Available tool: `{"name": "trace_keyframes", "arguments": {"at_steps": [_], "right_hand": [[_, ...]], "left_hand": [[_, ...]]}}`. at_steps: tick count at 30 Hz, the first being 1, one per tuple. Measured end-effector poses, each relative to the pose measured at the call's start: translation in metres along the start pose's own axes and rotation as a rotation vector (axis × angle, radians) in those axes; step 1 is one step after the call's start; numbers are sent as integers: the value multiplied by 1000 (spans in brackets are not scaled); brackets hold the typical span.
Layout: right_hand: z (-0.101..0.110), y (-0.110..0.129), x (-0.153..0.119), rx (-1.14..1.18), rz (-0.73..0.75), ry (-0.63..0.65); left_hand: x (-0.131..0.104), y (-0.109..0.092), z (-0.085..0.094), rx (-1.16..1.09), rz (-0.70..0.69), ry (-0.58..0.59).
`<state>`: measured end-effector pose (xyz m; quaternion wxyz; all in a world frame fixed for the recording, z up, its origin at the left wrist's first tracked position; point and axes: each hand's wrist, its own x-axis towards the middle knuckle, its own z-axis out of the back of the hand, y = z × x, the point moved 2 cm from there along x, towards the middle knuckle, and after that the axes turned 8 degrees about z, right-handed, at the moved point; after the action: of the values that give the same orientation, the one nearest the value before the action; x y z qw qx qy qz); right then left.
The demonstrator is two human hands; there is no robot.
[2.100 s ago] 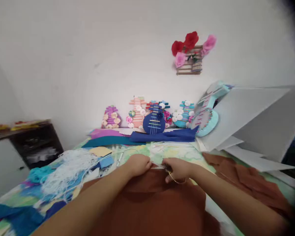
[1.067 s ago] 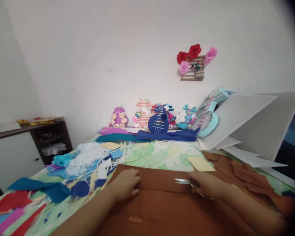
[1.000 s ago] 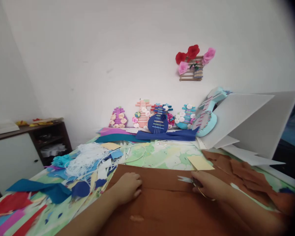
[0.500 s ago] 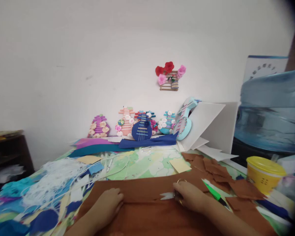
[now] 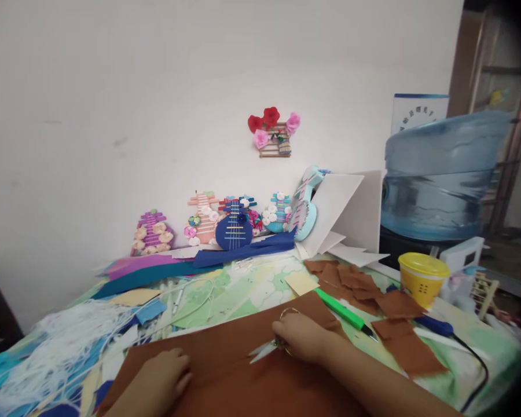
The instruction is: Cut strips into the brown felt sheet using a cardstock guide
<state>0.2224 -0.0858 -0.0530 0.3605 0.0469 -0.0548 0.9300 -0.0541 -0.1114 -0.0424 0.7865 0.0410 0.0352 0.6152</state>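
A large sheet of brown fabric (image 5: 226, 324) lies in front of me across the near side of the table. My right hand (image 5: 301, 336) is closed around the gold-coloured handles of a pair of scissors (image 5: 264, 350). Their silver blades point left, slightly apart, over the fabric near a crease or cut line. At the left part of the sheet, my left hand (image 5: 165, 373) bears on the cloth with curled fingers, gripping it; the fingertips are partly hidden.
Brown scraps (image 5: 351, 284), a green utility knife (image 5: 345, 313), a yellow tub (image 5: 423, 281) and a blue-handled corded tool (image 5: 436, 325) lie right. White string (image 5: 69, 341) is heaped left. Decorated toy instruments (image 5: 233, 229) line the wall; a water bottle (image 5: 443, 174) stands right.
The view has swung right, so everything sits further left. The brown sheet has turned slightly and uncovered more of the green knife. The scissors' blades now angle down to the left.
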Motion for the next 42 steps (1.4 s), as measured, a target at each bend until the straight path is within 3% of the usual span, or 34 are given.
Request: {"name": "trace_keyframes", "arguments": {"at_steps": [7, 15, 25, 32, 42], "right_hand": [[0, 0, -2, 79, 25, 10], [-3, -3, -2, 172, -44, -5], [-6, 7, 26, 181, -58, 17], [-7, 17, 31, 147, 5, 39], [-11, 11, 33, 173, 25, 51]], "left_hand": [[6, -35, -5, 35, -123, -37], [7, -46, 1, 40, -123, -27], [37, -73, 5, 16, -227, -13], [39, -76, 0, 12, -316, -32], [45, -73, -15, 19, -397, -39]]}}
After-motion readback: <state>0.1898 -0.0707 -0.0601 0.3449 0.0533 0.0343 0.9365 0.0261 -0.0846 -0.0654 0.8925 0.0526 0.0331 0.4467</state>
